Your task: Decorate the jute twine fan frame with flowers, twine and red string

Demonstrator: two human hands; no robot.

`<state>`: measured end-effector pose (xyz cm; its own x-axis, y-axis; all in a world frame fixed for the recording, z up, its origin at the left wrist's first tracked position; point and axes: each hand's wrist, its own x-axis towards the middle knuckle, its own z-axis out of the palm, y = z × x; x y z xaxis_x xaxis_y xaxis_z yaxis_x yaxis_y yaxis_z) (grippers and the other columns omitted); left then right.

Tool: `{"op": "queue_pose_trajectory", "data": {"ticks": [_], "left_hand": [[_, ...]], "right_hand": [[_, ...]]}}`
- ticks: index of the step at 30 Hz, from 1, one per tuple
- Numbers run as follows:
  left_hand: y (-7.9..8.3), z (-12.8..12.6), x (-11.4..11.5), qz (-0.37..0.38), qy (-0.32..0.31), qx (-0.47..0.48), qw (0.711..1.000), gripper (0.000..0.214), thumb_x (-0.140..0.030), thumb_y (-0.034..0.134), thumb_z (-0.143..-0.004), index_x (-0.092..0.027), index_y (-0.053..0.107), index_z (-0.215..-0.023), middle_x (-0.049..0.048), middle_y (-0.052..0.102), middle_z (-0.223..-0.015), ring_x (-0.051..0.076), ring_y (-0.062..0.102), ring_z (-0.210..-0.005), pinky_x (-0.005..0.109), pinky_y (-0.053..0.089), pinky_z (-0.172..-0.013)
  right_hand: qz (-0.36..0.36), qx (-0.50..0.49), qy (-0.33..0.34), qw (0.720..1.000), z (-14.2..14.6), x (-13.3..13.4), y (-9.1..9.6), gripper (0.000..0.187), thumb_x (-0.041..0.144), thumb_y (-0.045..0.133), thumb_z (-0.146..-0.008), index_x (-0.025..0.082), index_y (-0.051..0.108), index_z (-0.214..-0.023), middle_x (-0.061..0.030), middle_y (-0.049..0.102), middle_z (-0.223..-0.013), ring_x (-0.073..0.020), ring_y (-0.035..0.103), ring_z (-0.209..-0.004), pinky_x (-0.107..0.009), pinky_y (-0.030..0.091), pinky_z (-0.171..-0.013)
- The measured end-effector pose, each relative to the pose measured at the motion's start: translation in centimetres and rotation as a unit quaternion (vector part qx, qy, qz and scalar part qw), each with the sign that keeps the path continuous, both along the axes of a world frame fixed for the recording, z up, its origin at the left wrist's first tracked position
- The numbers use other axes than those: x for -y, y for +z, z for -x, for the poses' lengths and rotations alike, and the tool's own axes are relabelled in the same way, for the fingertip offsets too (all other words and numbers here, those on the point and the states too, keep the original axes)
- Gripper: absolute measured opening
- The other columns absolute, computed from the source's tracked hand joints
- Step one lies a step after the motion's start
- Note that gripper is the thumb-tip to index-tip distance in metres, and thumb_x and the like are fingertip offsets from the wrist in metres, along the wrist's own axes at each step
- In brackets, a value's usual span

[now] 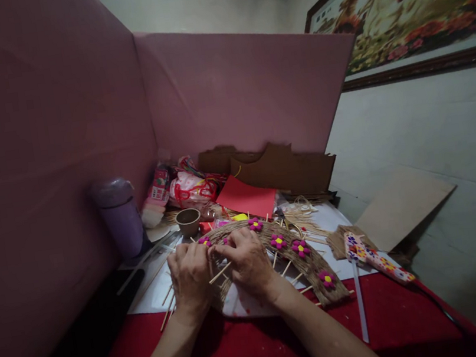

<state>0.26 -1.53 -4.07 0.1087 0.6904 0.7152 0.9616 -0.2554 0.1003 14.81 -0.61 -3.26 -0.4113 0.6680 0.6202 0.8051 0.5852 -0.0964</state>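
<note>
1. Nearest the camera, two bare forearms reach over the red cloth [254, 349] that covers the surface.
2. The left hand [190, 278] lies palm down on the near end of the woven arch [294, 256], fingers curled; whether its grip pinches a strand I cannot tell.
3. The right hand [247, 260] lies just beside it, fingers bent onto the weave, a thin stick [220, 273] passing between the two hands; its grip looks pressed down, not spread.
4. Judged from this, the weave is best kept flat under one palm while the other works the fibre tight around each stick.
5. The arch is coarse, brown, rope-like fibre, curved, studded with soft pink flowers [301, 248] with yellow centres.
6. A patterned glue gun [377, 259] lies to the right; a small brown cup [188, 220] stands behind.
</note>
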Motion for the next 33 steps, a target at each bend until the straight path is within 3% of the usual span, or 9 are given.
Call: {"op": "queue_pose_trajectory", "data": {"ticks": [7,18,24,29,33], "left_hand": [[-0.3,0.1,0.0,0.002,-0.040,0.076,0.996,0.005,-0.017,0.057,-0.082,-0.017,0.060,-0.078,0.0053,0.064,-0.077,0.025,0.048,-0.083,0.036,0.030,-0.074],[0.1,0.1,0.2,-0.003,-0.015,0.039,0.999,0.025,-0.028,0.050,-0.089,-0.019,0.058,-0.067,0.0039,0.063,-0.069,0.025,0.048,-0.078,0.039,0.027,-0.074],[-0.3,0.3,0.2,0.010,-0.058,0.116,0.992,0.004,-0.023,0.061,-0.082,-0.020,0.063,-0.081,0.0028,0.068,-0.082,0.024,0.050,-0.084,0.037,0.030,-0.076],[-0.6,0.5,0.1,0.020,-0.066,0.165,0.984,0.014,-0.016,0.064,-0.077,-0.021,0.066,-0.090,0.0027,0.070,-0.090,0.024,0.053,-0.088,0.036,0.033,-0.077],[-1.0,0.7,0.0,0.016,-0.060,0.188,0.980,0.015,-0.014,0.063,-0.077,-0.022,0.068,-0.089,0.0027,0.069,-0.083,0.023,0.054,-0.084,0.036,0.034,-0.076]], "right_hand": [[-0.003,0.004,-0.004,1.000,0.0,-0.2,-0.2,0.037,0.017,0.060,-0.077,0.031,0.065,-0.111,-0.0045,0.052,-0.087,-0.0209,0.040,-0.085,-0.034,0.028,-0.075],[0.010,0.010,-0.005,1.000,-0.1,0.0,0.1,0.035,0.018,0.061,-0.077,0.031,0.065,-0.110,-0.0044,0.052,-0.087,-0.0212,0.040,-0.085,-0.033,0.028,-0.074],[0.004,0.001,-0.007,1.000,-0.2,-0.2,-0.2,0.036,0.018,0.061,-0.078,0.031,0.064,-0.111,-0.0046,0.053,-0.087,-0.0213,0.040,-0.085,-0.033,0.028,-0.074],[0.005,0.007,-0.007,1.000,-0.2,-0.2,-0.1,0.035,0.019,0.061,-0.077,0.031,0.065,-0.110,-0.0046,0.052,-0.087,-0.0216,0.040,-0.086,-0.033,0.029,-0.075],[0.010,0.007,-0.009,1.000,-0.2,-0.1,0.0,0.038,0.017,0.061,-0.077,0.031,0.064,-0.111,-0.0047,0.052,-0.088,-0.0216,0.041,-0.086,-0.033,0.029,-0.074]]}}
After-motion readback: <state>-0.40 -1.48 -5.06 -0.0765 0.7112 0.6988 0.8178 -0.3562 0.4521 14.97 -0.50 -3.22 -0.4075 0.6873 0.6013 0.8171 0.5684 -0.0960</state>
